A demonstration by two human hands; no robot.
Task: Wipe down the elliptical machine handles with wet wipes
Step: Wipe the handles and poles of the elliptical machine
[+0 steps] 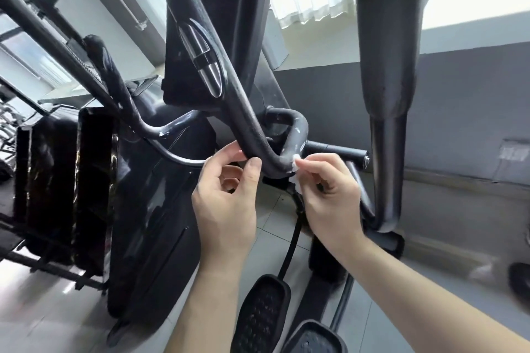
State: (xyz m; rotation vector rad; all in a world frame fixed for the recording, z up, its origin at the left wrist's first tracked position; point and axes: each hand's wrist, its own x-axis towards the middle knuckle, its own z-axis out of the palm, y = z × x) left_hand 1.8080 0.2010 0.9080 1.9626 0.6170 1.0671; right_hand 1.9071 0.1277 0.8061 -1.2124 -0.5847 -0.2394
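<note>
- Head view: the elliptical's fixed handle runs down from its padded top, past a shiny sensor plate, into a low bend right in front of the person.
- The left hand has its grip closed loosely round the handle just before that bend, fingers curled behind the bar and thumb under it, steadying it.
- The right hand has a tight pinch grip, thumb and fingertips closed on a small crumpled wet wipe, which is pressed against the bend of the handle.
- The wipe looks soft, thin, damp and nearly weightless. It will likely bunch or shred, and white flecks already sit on the bar nearby, so a flatter fold under several fingers would probably serve better than a pinch.
- The handle is stiff and fixed, with a textured, foam-like cover that should drag on the wipe. Wrapping the wipe round it and sliding along its length seems the best hold.
- A pedal lies below, over the tiled floor.
</note>
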